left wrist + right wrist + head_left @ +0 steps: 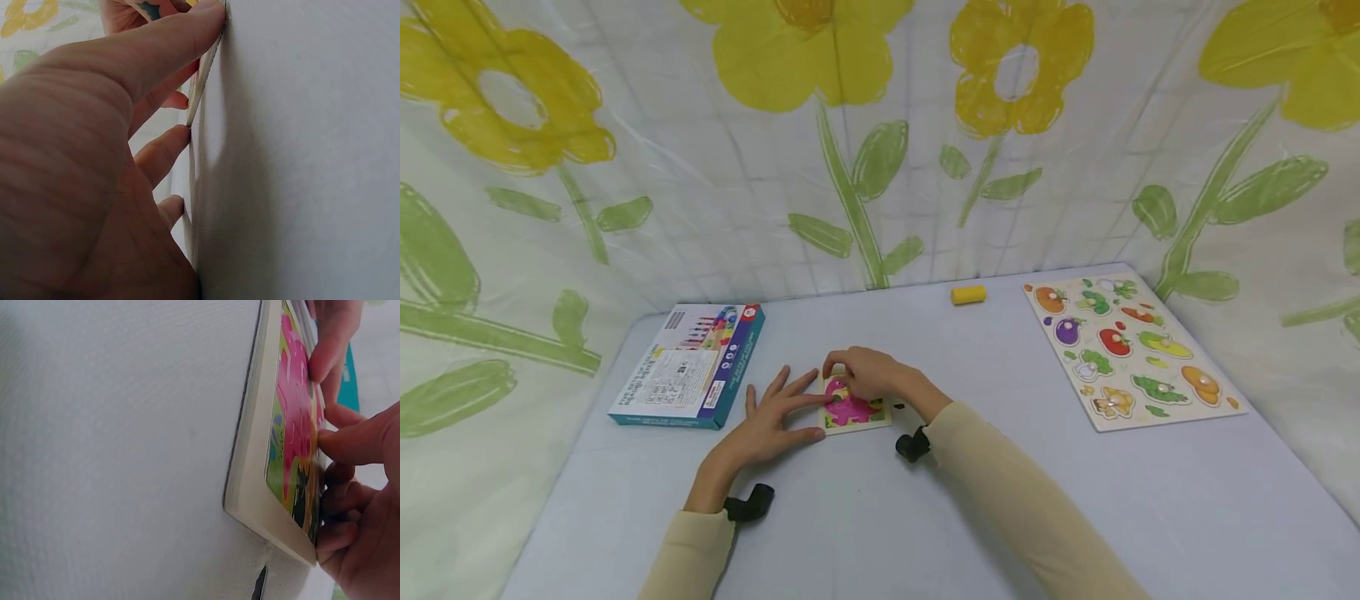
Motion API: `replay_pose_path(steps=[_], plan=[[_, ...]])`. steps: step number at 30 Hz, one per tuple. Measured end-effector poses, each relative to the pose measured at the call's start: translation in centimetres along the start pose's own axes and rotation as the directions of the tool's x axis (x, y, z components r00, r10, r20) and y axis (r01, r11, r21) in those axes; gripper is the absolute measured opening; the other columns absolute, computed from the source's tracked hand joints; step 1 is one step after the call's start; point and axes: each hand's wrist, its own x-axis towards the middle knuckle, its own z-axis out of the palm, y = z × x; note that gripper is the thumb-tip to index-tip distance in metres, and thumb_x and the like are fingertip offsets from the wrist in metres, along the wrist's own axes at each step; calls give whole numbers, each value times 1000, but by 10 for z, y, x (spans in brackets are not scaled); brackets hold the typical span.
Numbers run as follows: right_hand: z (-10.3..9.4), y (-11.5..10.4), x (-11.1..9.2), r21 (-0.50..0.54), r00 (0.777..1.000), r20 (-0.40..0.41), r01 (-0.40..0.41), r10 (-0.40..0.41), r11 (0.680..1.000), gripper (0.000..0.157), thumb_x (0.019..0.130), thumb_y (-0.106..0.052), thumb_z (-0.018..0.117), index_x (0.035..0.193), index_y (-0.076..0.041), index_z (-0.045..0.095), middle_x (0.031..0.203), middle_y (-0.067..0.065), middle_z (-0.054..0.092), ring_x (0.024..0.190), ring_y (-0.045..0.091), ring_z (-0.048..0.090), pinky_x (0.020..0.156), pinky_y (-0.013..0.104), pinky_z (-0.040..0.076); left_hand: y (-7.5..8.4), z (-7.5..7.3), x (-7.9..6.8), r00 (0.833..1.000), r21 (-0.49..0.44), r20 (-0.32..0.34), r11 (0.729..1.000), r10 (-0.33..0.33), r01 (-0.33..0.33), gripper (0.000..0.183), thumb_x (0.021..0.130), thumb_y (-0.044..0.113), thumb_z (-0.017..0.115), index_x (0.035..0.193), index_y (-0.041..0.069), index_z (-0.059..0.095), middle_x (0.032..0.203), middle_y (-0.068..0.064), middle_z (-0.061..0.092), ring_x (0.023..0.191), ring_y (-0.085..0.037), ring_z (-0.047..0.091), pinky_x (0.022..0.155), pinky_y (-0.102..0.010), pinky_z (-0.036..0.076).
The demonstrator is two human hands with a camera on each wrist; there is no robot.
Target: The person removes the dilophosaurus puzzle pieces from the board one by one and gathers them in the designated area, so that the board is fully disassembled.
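Apparently fitting dinosaur puzzle, with left hand spread, right hand curled, can't tell if pinching; probably press flat next

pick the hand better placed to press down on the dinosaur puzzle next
Probably the right hand: it arches over the dinosaur puzzle, while the left hand lies spread at its left edge and seems to brace it.
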Motion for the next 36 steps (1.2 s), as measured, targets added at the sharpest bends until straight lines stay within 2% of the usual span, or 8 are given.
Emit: replay_pose_path(steps=[9,14,18,23,31,36], plan=[[2,-1,-3,5,999,-38,-7,7,1000,32,107,-7,52,130,-23,67,127,10,68,92,18,53,69,25,42,0,0,0,1000,-4,-2,1000,-3,3,54,91,41,81,142,30,69,175,-8,32,166,-47,-2,115,-84,-21],[1,-4,-6,11,998,-57,-11,12,1000,31,107,-8,53,130,-22,68,119,12,65,82,17,49,62,25,40,0,0,0,1000,-2,-3,1000,-2,2,54,91,41,80,142,30,69,176,-8,32,166,-47,-2,115,-85,-21],[2,-4,-7,7,998,-64,-23,23,1000,29,108,-11,54,130,-23,68,118,12,60,76,16,48,62,24,41,0,0,0,1000,1,-4,1000,-4,4,54,91,41,80,142,30,69,176,-8,32,166,-47,-2,115,-84,-21],[3,-2,-5,-1,998,-57,-37,37,999,29,109,-14,54,131,-25,68,124,11,59,84,17,54,69,26,45,-1,0,0,1000,-1,-3,1000,-3,3,53,91,41,81,142,31,69,176,-8,32,166,-46,-2,115,-84,-21],[3,-2,-5,-3,998,-66,-12,11,1000,30,107,-10,55,129,-25,69,127,9,60,91,17,56,74,29,48,0,0,0,1000,-8,0,1000,4,-4,53,91,39,81,141,28,70,175,-9,33,166,-48,-1,115,-85,-21],[3,-3,-5,5,997,-75,-10,11,1000,30,105,-7,57,126,-24,70,127,7,61,104,18,61,83,35,54,1,-1,0,1000,-13,-1,1000,4,-4,54,91,38,81,142,27,69,175,-10,33,166,-48,-1,115,-85,-21]])
